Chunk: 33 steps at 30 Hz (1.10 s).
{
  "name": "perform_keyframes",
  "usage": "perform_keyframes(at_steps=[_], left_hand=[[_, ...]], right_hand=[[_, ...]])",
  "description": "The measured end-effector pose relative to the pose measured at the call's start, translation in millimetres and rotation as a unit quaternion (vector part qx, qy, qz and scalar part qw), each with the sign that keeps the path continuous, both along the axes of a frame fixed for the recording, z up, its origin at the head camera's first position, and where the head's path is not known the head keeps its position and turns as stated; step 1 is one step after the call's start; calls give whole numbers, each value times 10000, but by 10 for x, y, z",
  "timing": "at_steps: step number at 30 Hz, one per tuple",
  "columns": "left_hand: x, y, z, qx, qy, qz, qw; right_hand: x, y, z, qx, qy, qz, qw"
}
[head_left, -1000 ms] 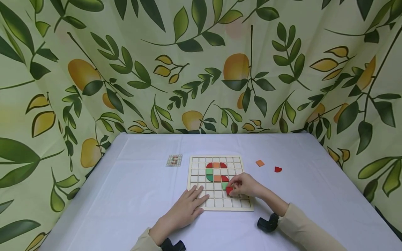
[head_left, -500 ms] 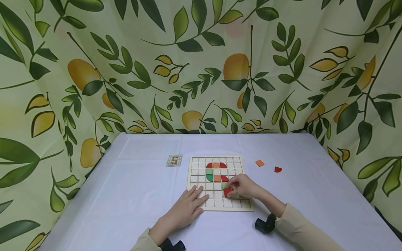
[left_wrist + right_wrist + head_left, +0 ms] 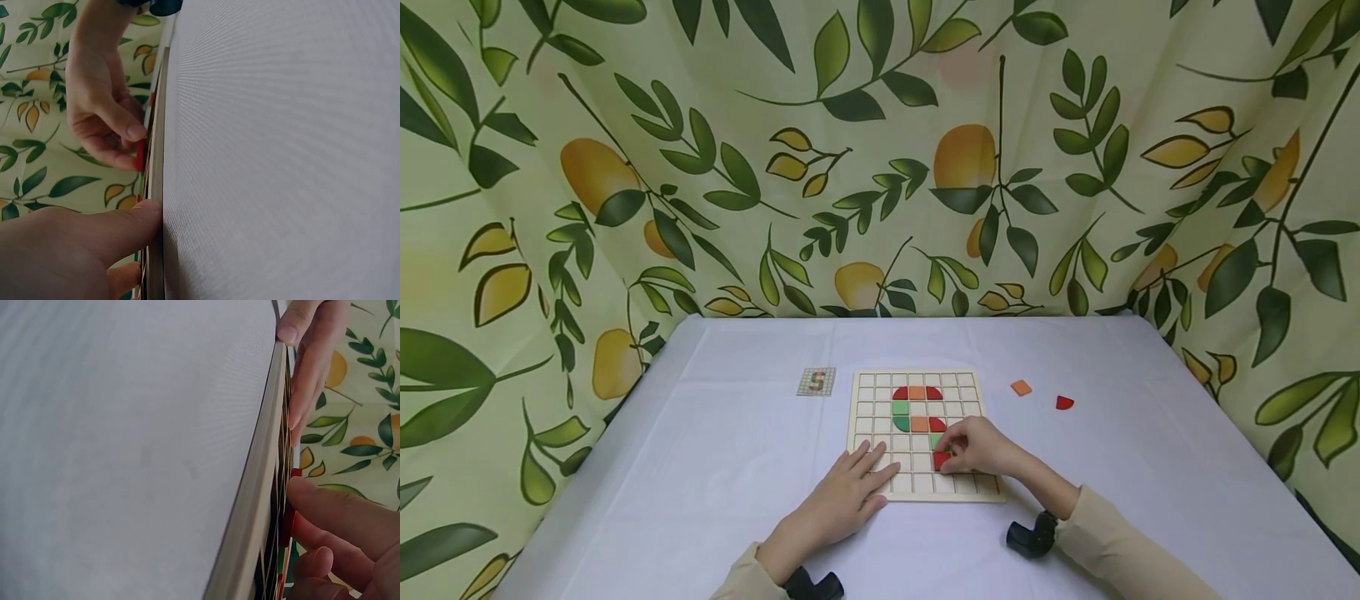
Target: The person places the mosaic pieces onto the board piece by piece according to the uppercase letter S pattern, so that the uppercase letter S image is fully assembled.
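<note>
My right hand (image 3: 981,446) pinches a small red tile (image 3: 942,461) between thumb and fingers, low over the grid board (image 3: 880,485), just below a light green tile (image 3: 937,442). In the right wrist view the red tile (image 3: 289,515) stands at the board's surface under the fingertips. My left hand (image 3: 842,496) rests with spread, straight fingers on the board's lower left part. In the left wrist view its thumb (image 3: 134,228) lies against the board's edge. Red, orange and green tiles form a curved figure in the upper cells, including a dark green rounded tile (image 3: 901,424).
A small pattern card (image 3: 816,382) with an S-like figure lies left of the board. To the right lie a loose orange tile (image 3: 1021,387) and a loose red rounded tile (image 3: 1064,402). A white cloth (image 3: 737,433) covers the table. A leafy curtain (image 3: 880,200) hangs behind.
My right hand has shifted slightly left with the red tile, which now sits lower, below the light green tile. My left hand has stayed in place on the board.
</note>
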<state>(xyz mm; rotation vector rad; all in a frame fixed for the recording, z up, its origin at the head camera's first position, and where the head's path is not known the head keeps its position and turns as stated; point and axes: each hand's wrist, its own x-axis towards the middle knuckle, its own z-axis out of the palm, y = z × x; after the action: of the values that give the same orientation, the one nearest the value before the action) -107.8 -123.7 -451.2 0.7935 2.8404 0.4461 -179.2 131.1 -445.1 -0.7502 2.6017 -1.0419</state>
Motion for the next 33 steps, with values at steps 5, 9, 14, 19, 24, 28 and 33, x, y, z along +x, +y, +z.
perform_keyframes(at_steps=[5,9,14,19,24,28,33], left_hand=[[-6,0,-4,-32,-4,-6,10000],[-2,-1,-7,-35,-29,-2,10000],[-4,-2,-13,-11,3,-7,10000],[-9,-4,-28,-10,54,-36,10000],[-8,-3,-31,-29,37,-30,10000],[-2,3,-24,-32,50,-14,10000],[0,11,-21,-15,44,28,10000]], right_hand=[[17,-19,14,71,91,-24,9999],[20,-24,11,54,122,-28,9999],[10,-22,6,6,116,-45,9999],[4,-15,1,-7,88,-63,9999],[7,1,5,-106,42,-70,9999],[-6,36,15,-204,-49,-154,9997],[-41,121,27,-232,-93,-347,9991]])
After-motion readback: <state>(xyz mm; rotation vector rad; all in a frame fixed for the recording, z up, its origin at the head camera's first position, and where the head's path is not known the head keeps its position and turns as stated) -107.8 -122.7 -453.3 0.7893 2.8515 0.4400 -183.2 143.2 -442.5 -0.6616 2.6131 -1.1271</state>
